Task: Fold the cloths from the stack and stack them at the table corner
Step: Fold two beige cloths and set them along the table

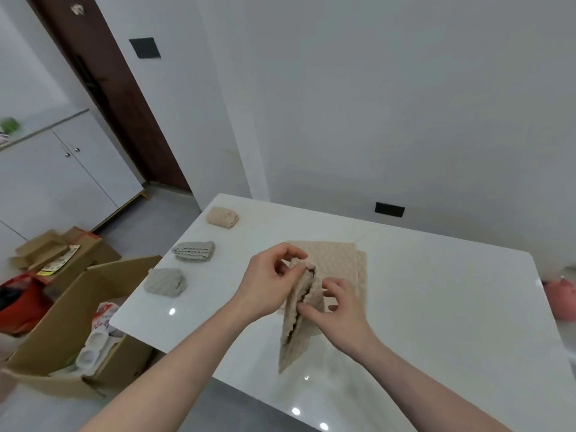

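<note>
Both hands hold one beige cloth (299,310) above the white table (436,307), near its middle.

Left hand (268,285) pinches the cloth's top edge; right hand (339,307) grips its side lower down, and the cloth hangs folded lengthwise with the lower tip near the table's front edge. Hands and hanging cloth cover the near part of the flat beige stack (339,260) behind them, so its layer count is unreadable. Along the left table edge, each apart: a folded beige cloth (222,216) at the far corner, then a grey folded cloth (194,251), then a grey bundle (165,282). On the floor at left, an open cardboard box (62,322) holds white packaging, print illegible. Red bag (21,302) beside it is cut off by the frame edge.
</note>
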